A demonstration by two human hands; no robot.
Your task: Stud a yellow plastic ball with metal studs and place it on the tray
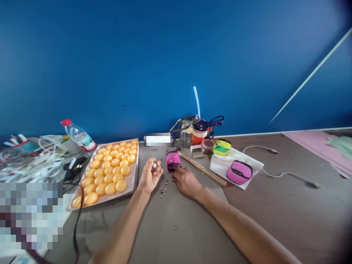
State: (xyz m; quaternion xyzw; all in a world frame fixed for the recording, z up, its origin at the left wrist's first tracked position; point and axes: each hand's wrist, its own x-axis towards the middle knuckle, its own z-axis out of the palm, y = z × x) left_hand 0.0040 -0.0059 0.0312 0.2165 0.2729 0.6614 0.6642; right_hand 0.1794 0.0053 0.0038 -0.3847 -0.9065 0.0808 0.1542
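My left hand is closed palm-up around small shiny metal pieces, their exact kind unclear. To its right, a small pink pouch with black trim lies on the grey work surface. My right hand has its curled fingers on the near edge of this pouch; the fingertips are partly hidden. Several tiny shiny metal bits are scattered between my forearms. A wooden stick lies slantwise just beyond my right hand.
Left stands a tray of orange domed pieces, with a tilted bottle behind. A jar, red cup and small box stand near the blue wall. Another pink pouch and a yellow one lie right, near white cables.
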